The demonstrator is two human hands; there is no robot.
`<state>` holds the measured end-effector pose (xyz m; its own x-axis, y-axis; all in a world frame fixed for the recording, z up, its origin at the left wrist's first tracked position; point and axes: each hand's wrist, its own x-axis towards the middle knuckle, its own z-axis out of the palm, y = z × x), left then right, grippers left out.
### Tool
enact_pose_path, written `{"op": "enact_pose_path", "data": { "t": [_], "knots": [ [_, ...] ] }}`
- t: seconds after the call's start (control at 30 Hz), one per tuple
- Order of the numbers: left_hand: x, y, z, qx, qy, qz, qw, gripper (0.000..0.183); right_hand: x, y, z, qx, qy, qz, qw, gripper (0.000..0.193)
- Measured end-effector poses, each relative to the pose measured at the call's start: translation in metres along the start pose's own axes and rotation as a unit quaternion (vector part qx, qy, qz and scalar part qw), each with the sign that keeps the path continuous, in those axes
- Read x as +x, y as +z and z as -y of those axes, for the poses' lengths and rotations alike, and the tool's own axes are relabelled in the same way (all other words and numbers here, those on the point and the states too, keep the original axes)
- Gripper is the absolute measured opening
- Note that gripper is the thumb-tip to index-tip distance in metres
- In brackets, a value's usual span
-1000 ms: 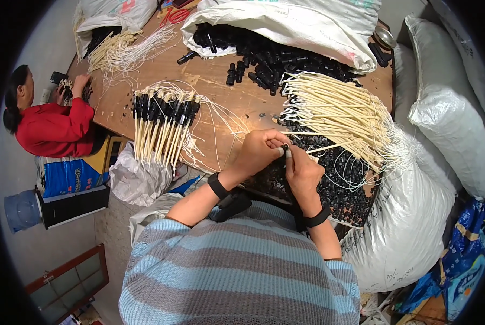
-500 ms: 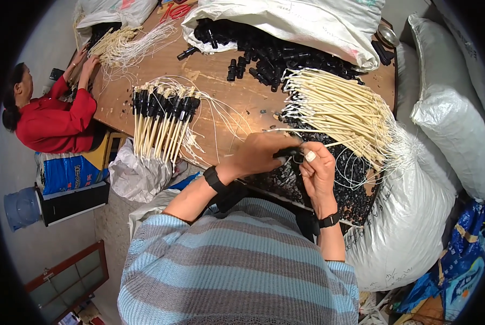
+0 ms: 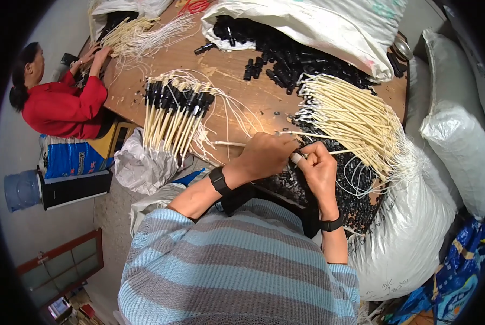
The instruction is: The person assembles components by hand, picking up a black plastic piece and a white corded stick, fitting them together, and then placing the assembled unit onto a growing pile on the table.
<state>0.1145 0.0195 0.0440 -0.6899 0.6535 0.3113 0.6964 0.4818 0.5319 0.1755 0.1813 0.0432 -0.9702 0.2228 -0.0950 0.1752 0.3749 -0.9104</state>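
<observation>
My left hand is closed, with a thin cream tube sticking out on its left side. Close beside it, my right hand is pinched, thumb against fingers, with a white wrap on the thumb. What lies between the fingertips is mostly hidden. Both hands are over a heap of small black pieces at the table's near edge. Just beyond them lies a large bundle of cream tubes with white cords trailing right. To the left is a bunch of cream tubes with black sleeves.
A white woven sack spills black plastic fittings onto the wooden table. Full white sacks crowd the right side. A co-worker in red handles corded tubes at the far left. A crumpled white bag hangs below the table edge.
The cream tube now sticks out left of my left hand. The black thing seen between my hands is now hidden. The whole view has shifted slightly.
</observation>
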Motion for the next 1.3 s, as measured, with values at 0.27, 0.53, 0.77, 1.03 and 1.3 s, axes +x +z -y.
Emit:
{"op": "enact_pose_path", "data": {
  "t": [0.27,0.53,0.77,1.03,1.3],
  "knots": [
    [-0.016,-0.056,0.053,0.077,-0.013,-0.209,0.975,0.021,0.002,0.029,0.027,-0.022,-0.225,-0.117,0.967,0.043],
    [-0.034,-0.088,0.118,0.233,-0.147,-0.261,0.925,0.052,0.009,0.021,0.01,-0.228,-0.278,-0.017,0.933,0.039],
    [0.049,-0.018,0.151,0.141,-0.151,-0.179,0.962,0.036,0.023,-0.06,-0.026,-0.386,-0.213,-0.106,0.891,0.018],
    [0.044,-0.004,0.153,0.206,-0.118,-0.085,0.968,0.038,0.029,-0.075,-0.029,-0.433,-0.232,-0.121,0.863,0.015],
    [0.017,-0.008,0.116,0.161,-0.094,-0.045,0.981,0.027,0.011,-0.031,-0.017,-0.252,-0.166,-0.009,0.953,0.02]
  ]
}}
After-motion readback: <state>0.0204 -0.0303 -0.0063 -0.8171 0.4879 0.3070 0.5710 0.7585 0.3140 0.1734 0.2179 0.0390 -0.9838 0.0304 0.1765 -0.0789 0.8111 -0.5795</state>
